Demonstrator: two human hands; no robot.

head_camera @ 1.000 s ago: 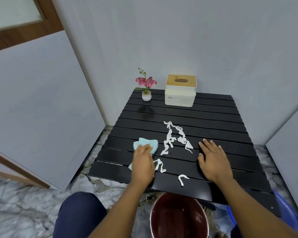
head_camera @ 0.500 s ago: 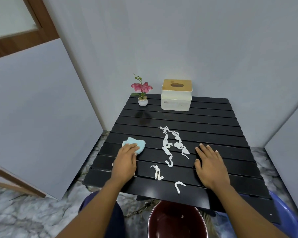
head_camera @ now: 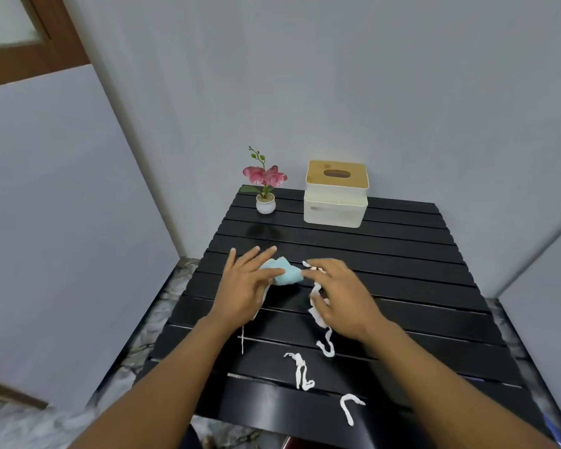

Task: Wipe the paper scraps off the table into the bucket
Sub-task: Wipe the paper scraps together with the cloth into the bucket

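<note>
The light blue cloth (head_camera: 285, 274) is held over the middle of the black slatted table (head_camera: 402, 254). My left hand (head_camera: 245, 288) holds it with the thumb across the top and the fingers spread straight; a loose thread hangs below the palm. My right hand (head_camera: 342, 298), blurred, reaches its fingers to the cloth's right end and covers part of the long white paper scrap (head_camera: 318, 307). More scraps lie nearer me: a curl (head_camera: 327, 347), a twisted strip (head_camera: 301, 372) and a small hook (head_camera: 348, 407) by the front edge. Only a dark red sliver of the bucket (head_camera: 287, 444) shows below that edge.
A small potted pink orchid (head_camera: 265, 189) and a white tissue box with a wooden lid (head_camera: 336, 196) stand at the table's far edge against the grey wall. Grey panels close in on both sides. Marble floor lies left of the table.
The left hand has carried the cloth from the left side up toward the table's middle. The right hand has left its flat rest on the table and moved left to the cloth.
</note>
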